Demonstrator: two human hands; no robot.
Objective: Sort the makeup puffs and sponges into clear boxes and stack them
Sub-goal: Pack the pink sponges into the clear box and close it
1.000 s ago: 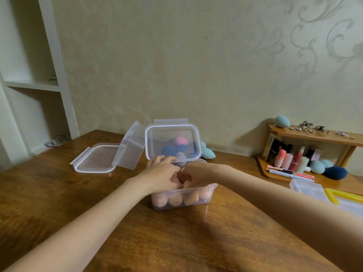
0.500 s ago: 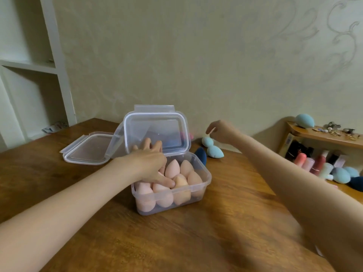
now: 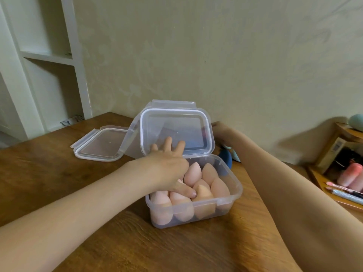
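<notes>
an open box [image 3: 231, 195] stands mid-tabletop [image 3: 59, 179], with sponges [image 3: 204, 185] packed upright in it. its lid [image 3: 176, 132] stands upright along the box's far edge. a second lid [image 3: 102, 143] lies flat on the tabletop to the left, behind the box. the left hand [image 3: 169, 169] lies over the sponges, thumb on one at the front. the right hand [image 3: 221, 130] reaches behind the upright lid on its right. a loose sponge [image 3: 225, 159] lies just behind the box's right corner. a rack [image 3: 324, 154] sits far right.
</notes>
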